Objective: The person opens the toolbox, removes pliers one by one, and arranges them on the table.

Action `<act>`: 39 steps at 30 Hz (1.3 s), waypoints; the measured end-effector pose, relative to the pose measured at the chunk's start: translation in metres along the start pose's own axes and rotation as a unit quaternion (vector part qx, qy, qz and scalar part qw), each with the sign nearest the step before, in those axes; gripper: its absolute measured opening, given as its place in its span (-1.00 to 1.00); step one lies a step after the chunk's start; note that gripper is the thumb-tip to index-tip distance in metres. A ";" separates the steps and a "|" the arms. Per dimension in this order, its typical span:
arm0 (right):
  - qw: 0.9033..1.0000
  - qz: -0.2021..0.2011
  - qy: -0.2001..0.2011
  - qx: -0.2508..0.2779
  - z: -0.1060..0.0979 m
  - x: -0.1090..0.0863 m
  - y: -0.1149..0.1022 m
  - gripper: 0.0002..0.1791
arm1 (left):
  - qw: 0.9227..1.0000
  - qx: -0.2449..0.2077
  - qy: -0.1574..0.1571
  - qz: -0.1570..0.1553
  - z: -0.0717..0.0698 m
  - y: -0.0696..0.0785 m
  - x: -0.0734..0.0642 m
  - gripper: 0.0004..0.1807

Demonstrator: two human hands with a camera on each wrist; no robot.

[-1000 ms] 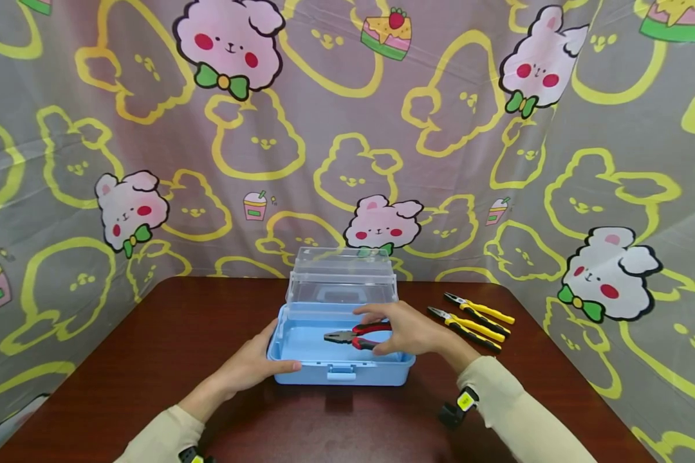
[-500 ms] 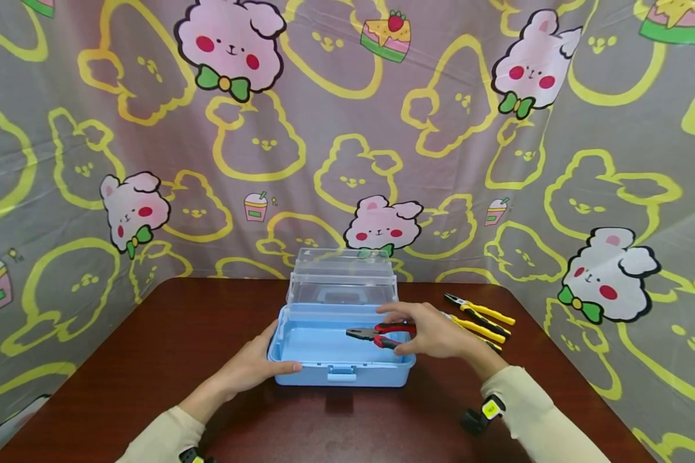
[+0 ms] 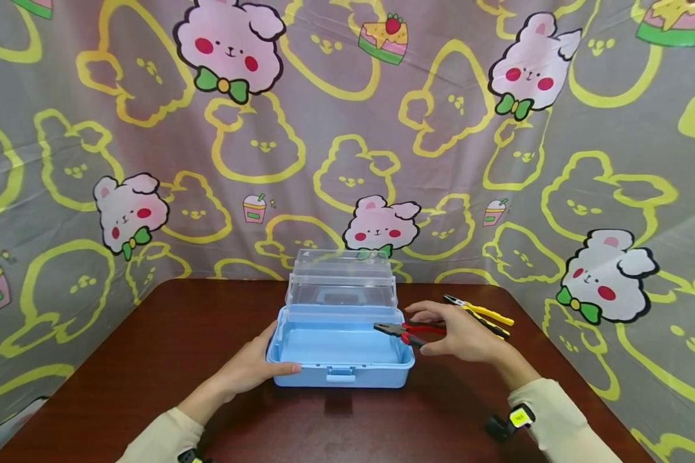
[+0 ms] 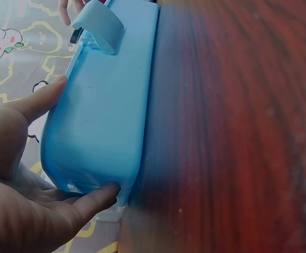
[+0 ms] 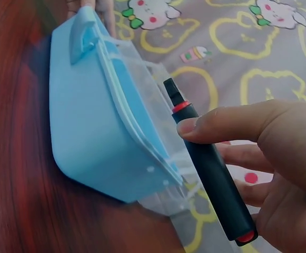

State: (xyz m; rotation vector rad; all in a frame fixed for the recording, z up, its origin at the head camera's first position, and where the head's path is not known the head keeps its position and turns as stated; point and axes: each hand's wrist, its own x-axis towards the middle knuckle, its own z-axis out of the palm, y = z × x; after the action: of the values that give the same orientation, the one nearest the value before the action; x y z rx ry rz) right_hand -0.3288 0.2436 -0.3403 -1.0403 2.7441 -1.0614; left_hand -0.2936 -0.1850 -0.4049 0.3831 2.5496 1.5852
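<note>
A light-blue toolbox [image 3: 370, 378] stands on the table with its clear lid [image 3: 342, 289] raised at the back. My left hand [image 3: 246, 368] grips its left end, thumb on the front rim. In the left wrist view, fingers of the left hand [image 4: 16, 158] wrap the box's end wall. My right hand [image 3: 466, 331] holds combination pliers [image 3: 389, 329] with red and black handles above the box's right side, their dark nose pointing left. The right wrist view shows the thumb pressing on a black handle of the pliers [image 5: 216, 182]; the box interior is mostly hidden there.
Yellow-and-black pliers [image 3: 500, 315] lie on the dark wooden table [image 3: 208, 315] at the right. A second such pair is hidden behind the right hand. A patterned curtain [image 3: 324, 116] hangs round the table's back and sides.
My right hand has moved rightward with the red-handled pliers, from over the middle of the toolbox to its right edge, now covering the nearer yellow pliers. The left hand stays put.
</note>
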 end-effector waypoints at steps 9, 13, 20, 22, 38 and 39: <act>0.999 0.036 0.030 0.027 -0.007 -0.019 0.025 -0.24 | 1.000 0.006 0.000 0.001 0.000 0.001 0.000 0.26; 0.998 0.048 0.038 0.035 -0.006 -0.027 0.036 -0.21 | 1.000 0.010 0.003 -0.003 0.002 0.000 0.001 0.27; 0.995 0.068 0.061 0.037 -0.007 -0.032 0.053 -0.23 | 1.000 0.006 -0.001 0.001 0.003 -0.001 0.001 0.28; 0.994 0.074 0.066 0.043 -0.007 -0.032 0.058 -0.24 | 1.000 0.005 -0.002 0.001 0.002 -0.001 0.002 0.28; 0.987 0.137 0.078 0.042 0.004 -0.030 0.095 -0.18 | 1.000 0.001 0.000 0.003 0.000 -0.001 0.002 0.27; 0.986 0.140 0.077 0.041 0.005 -0.030 0.096 -0.18 | 1.000 0.002 0.001 0.003 -0.001 -0.001 0.002 0.27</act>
State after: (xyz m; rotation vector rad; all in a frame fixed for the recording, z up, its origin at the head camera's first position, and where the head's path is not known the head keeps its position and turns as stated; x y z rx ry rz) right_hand -0.3596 0.3110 -0.4082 -0.5622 2.8225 -1.2404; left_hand -0.2957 -0.1853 -0.4053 0.3910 2.5556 1.5828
